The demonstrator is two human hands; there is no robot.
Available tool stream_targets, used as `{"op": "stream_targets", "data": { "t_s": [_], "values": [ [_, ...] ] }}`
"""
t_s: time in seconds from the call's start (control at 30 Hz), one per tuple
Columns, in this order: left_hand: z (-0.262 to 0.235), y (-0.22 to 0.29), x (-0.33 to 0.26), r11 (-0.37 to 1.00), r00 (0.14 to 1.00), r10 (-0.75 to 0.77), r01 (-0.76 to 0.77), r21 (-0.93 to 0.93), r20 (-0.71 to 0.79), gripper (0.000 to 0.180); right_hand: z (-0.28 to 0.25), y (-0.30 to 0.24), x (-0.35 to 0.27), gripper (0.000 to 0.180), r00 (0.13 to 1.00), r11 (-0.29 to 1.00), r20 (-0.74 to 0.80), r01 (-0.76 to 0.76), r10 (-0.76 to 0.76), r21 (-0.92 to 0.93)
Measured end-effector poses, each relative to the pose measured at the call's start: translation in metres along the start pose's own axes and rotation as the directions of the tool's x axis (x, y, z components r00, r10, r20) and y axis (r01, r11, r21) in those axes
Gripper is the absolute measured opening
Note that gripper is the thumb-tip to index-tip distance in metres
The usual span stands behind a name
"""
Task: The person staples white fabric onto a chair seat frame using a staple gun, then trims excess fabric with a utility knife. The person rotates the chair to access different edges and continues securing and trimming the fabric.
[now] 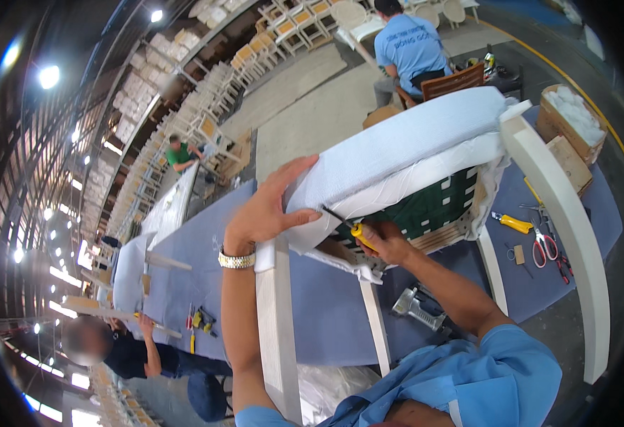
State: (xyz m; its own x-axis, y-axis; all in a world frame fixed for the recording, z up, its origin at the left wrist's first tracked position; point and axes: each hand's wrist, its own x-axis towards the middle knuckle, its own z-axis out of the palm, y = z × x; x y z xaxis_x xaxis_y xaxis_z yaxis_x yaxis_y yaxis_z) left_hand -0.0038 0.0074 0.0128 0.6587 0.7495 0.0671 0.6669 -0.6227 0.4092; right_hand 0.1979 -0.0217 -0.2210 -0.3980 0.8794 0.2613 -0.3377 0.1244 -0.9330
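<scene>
A white-framed chair lies tipped on the blue-covered workbench (326, 313), its light blue padded seat (404, 139) facing up and away. My left hand (266, 206), with a metal watch on the wrist, presses flat on the near corner of the seat where white fabric (397, 186) folds over the edge. My right hand (387, 242) grips a yellow-handled screwdriver (358, 231), its dark tip pointing at the fabric fold beside my left thumb. Green webbing (443, 203) shows under the seat.
A staple gun (415, 309) lies on the bench below the chair. Red-handled scissors (543, 245) and a yellow-handled tool (511, 223) lie at right. Cardboard boxes (568, 128) with white stuffing stand beyond. Other people work at the back and at lower left.
</scene>
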Motion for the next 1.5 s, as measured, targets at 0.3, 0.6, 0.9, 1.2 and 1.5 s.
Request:
{"op": "stream_targets", "data": {
  "t_s": [0.3, 0.6, 0.9, 1.2, 1.5],
  "values": [
    [0.012, 0.004, -0.001, 0.931, 0.999, -0.002, 0.016, 0.365, -0.039, 0.115, -0.004, -0.006, -0.004, 0.068, 0.957, 0.959, 0.249, -0.200, 0.148, 0.202],
    [0.028, 0.005, -0.010, 0.879, 0.992, -0.023, 0.080, 0.470, -0.125, 0.111, -0.034, -0.011, -0.074, 0.075, 0.958, 0.958, -0.050, 0.281, -0.283, -0.047],
    [0.048, 0.104, -0.108, 0.938, 0.991, 0.083, -0.113, 0.329, 0.103, 0.080, -0.136, 0.048, -0.468, 0.043, 0.027, 0.998, -0.998, -0.002, 0.056, 0.056],
    [0.087, 0.132, -0.201, 0.977, 0.919, -0.205, 0.173, -0.124, -0.336, 0.046, -0.128, 0.090, -0.467, 0.037, -0.088, 0.916, -0.917, -0.069, 0.390, 0.396],
    [0.092, 0.126, -0.206, 0.957, 0.852, -0.251, 0.147, -0.250, -0.460, 0.030, -0.187, 0.055, -0.361, 0.042, 0.419, 0.546, -0.788, -0.568, -0.452, -0.615]
  ]
}}
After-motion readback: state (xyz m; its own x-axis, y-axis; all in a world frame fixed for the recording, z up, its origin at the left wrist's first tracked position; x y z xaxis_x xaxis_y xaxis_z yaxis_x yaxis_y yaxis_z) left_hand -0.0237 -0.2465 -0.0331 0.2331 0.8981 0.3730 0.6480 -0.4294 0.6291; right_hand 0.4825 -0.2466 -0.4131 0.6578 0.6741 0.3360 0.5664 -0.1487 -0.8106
